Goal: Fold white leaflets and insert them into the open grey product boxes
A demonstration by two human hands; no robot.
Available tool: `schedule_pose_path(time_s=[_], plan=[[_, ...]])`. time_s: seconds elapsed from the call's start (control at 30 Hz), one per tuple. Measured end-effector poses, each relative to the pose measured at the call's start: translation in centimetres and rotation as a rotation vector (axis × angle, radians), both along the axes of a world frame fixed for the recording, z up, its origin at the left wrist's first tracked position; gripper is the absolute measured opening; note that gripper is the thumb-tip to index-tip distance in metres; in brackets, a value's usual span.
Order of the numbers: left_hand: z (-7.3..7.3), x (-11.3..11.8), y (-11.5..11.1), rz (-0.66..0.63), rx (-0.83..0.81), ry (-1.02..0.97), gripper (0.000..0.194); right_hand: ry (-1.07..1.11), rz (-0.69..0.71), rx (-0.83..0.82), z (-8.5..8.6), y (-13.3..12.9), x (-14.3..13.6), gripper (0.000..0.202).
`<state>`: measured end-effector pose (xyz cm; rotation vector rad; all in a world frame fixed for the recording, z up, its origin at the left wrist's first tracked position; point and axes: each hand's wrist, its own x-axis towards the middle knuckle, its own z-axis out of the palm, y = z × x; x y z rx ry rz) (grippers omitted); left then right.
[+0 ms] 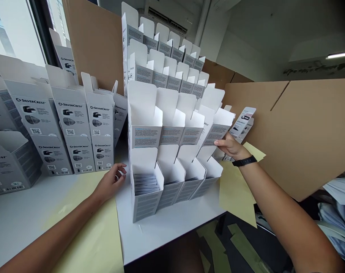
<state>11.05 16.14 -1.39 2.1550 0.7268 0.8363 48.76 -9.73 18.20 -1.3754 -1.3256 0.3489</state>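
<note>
Several open white-and-grey cartons stand in stacked rows on a white table point(172, 227). My right hand point(230, 147), with a black band on the wrist, grips the rightmost carton point(218, 131) of the second-lowest row by its lower edge. My left hand point(112, 181) rests open on the table, fingertips close to the left side of the front-row carton point(145, 197), which holds a folded leaflet. The front row has several cartons with their top flaps up.
More SilverCrest cartons point(72, 129) stand stacked at the left. Taller carton rows point(163, 64) rise behind. Brown cardboard panels point(303, 129) wall in the back and right. Yellow paper sheets point(237, 189) lie on the table and overhang its right edge.
</note>
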Motion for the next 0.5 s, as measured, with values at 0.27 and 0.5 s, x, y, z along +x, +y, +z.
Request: schedule_pose_path(time_s=[0.27, 0.5], plan=[[-0.3, -0.2, 0.2, -0.013, -0.006, 0.034, 0.046, 0.059, 0.064, -0.023, -0.9, 1.0, 1.0, 0.064], [-0.2, -0.1, 0.2, -0.003, 0.003, 0.030, 0.048, 0.073, 0.059, -0.016, -1.5, 1.6, 0.5, 0.062]])
